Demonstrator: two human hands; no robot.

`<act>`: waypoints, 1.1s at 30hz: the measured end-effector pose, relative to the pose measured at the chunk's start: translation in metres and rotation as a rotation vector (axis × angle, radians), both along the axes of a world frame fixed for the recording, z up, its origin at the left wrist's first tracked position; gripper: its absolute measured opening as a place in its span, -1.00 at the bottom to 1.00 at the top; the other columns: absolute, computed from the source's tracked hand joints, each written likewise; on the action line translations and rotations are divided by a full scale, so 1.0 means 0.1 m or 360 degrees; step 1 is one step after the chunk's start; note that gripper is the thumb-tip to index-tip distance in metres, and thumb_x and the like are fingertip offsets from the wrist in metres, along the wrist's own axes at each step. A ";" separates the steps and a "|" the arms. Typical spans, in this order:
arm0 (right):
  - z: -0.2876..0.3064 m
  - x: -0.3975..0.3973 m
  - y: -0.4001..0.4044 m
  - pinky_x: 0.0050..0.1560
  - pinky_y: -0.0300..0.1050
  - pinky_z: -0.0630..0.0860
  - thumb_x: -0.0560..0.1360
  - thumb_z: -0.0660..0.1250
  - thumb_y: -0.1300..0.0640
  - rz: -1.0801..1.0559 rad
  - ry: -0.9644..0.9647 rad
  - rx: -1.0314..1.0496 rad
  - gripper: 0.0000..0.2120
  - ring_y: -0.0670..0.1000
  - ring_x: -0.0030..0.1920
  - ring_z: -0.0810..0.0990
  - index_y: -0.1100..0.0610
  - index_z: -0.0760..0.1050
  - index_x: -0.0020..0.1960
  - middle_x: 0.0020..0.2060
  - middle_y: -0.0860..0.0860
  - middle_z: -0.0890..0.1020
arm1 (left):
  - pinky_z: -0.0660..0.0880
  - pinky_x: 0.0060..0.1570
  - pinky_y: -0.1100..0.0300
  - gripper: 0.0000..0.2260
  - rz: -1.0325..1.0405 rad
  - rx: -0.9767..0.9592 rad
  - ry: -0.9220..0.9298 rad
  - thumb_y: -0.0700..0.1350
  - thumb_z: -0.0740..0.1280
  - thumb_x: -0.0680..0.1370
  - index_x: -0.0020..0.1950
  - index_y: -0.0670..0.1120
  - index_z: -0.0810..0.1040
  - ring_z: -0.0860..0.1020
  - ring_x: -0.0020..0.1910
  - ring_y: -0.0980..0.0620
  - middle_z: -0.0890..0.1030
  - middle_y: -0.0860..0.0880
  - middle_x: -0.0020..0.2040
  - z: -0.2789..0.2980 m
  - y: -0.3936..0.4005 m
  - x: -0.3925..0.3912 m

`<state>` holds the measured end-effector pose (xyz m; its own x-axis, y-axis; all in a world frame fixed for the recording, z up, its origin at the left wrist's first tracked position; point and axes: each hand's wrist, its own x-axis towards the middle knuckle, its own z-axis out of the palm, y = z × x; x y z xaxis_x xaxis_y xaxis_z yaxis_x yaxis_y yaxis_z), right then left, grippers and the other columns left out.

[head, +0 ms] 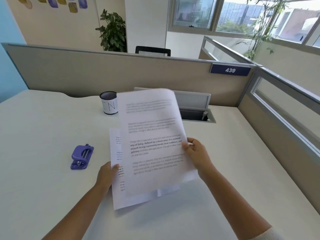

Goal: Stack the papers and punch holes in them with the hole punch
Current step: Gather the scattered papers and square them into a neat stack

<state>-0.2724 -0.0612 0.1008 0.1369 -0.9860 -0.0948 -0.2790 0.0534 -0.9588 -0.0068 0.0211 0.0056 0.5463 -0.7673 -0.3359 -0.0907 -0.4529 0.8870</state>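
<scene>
A printed top sheet (152, 135) is raised and tilted above the white desk (43, 187), blurred by motion. My right hand (195, 155) pinches its right edge. Under it lies a lower sheet (119, 193) on the desk, shifted to the left, and my left hand (107, 175) grips that sheet's left edge with the thumb on top. Another sheet edge pokes out at the bottom (166, 191). A purple hole punch (81, 157) rests on the desk to the left of the papers, apart from both hands.
A mesh pen cup (108, 105) with a white label stands behind the papers. A cable hatch (197, 115) is open in the desk at the back right. Beige partition walls (121, 73) close off the back and right sides.
</scene>
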 end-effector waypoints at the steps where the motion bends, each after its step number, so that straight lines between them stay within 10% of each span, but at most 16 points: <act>1: -0.11 0.03 0.01 -0.10 -0.02 0.55 0.56 0.23 0.11 0.0016 0.0034 0.0045 -0.77 0.06 -0.20 0.61 0.16 0.44 0.19 -0.17 0.04 0.63 | 0.53 -0.16 0.05 -0.80 -0.0010 0.0001 0.0014 -0.14 0.23 0.55 0.08 -0.24 0.51 0.59 -0.12 -0.15 0.62 -0.18 0.01 0.00 0.00 0.01; 10: -0.72 0.19 0.12 -0.33 -0.26 0.40 0.56 0.18 0.16 0.0146 0.0526 0.0163 -0.69 0.01 -0.15 0.54 0.07 0.31 0.29 -0.01 0.02 0.55 | 0.42 -0.17 0.09 -0.81 -0.0009 -0.0028 0.0095 -0.07 0.25 0.54 -0.14 -0.20 0.49 0.53 -0.16 -0.14 0.60 -0.21 -0.09 0.00 0.02 0.00; 15: -0.74 0.21 0.13 -0.36 -0.37 0.31 0.56 0.14 0.24 0.0095 0.0513 0.0131 -0.67 -0.05 -0.18 0.48 0.10 0.29 0.32 -0.03 -0.01 0.48 | 0.37 0.08 0.10 -0.72 0.0025 -0.0119 0.0162 -0.05 0.08 0.62 0.13 -0.17 0.49 0.49 0.06 -0.08 0.54 -0.10 0.04 0.01 0.01 0.00; 20: -0.75 0.21 0.16 -0.04 -0.27 0.36 0.56 0.17 0.24 0.0110 0.0538 0.0107 -0.62 -0.05 0.01 0.41 0.13 0.28 0.37 0.23 0.07 0.48 | 0.47 -0.13 0.09 -0.77 -0.0073 -0.0125 -0.0007 -0.07 0.19 0.58 0.01 -0.21 0.51 0.55 -0.08 -0.12 0.61 -0.20 0.03 0.02 0.03 -0.03; 25: -0.76 0.20 0.16 0.29 -0.07 0.36 0.53 0.25 0.19 0.0097 0.0570 0.0026 -0.57 0.05 0.28 0.40 0.14 0.26 0.38 0.28 0.08 0.44 | 0.51 0.07 -0.07 -0.81 -0.0095 -0.0126 -0.0043 -0.20 0.25 0.54 0.12 -0.22 0.51 0.57 0.02 -0.20 0.60 -0.21 0.09 0.00 0.04 -0.04; 33: -0.62 0.09 0.05 0.22 -0.06 0.44 0.56 0.20 0.14 0.0000 0.0199 0.0231 -0.55 -0.01 0.10 0.49 0.12 0.20 0.42 0.31 0.03 0.44 | 0.52 0.08 -0.05 -0.79 -0.0229 -0.0364 0.0248 -0.20 0.22 0.56 0.17 -0.16 0.50 0.60 0.02 -0.14 0.62 -0.18 0.10 0.16 0.07 -0.13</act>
